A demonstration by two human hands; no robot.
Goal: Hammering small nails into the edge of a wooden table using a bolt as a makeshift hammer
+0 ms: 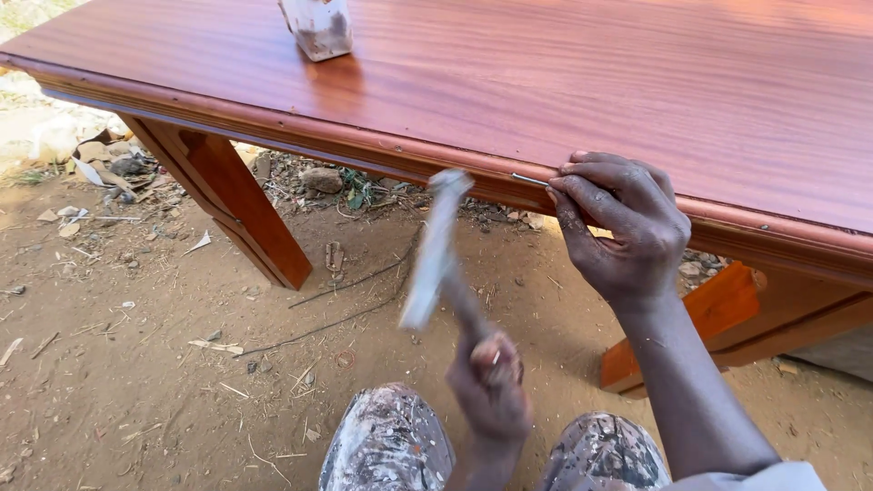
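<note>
Right hand (627, 227) is up at the moulded front edge of the reddish wooden table (564, 82), fingers pinched shut on a thin metal nail (529, 180) that lies level, its end touching the edge moulding. At seven o'clock from it, the left hand (491, 386) is wrapped tight round the handle of a hammer (438, 250), the pale head blurred and sitting just beside the nail, at its nine o'clock, clear of the wood. Paint-spattered knees (391, 445) show at six o'clock. Up at twelve, a smeared whitish container (318, 27) stands on the table top. A table leg (232, 205) stands at nine o'clock on bare dirt ground (136, 364) strewn with twigs and stones.
</note>
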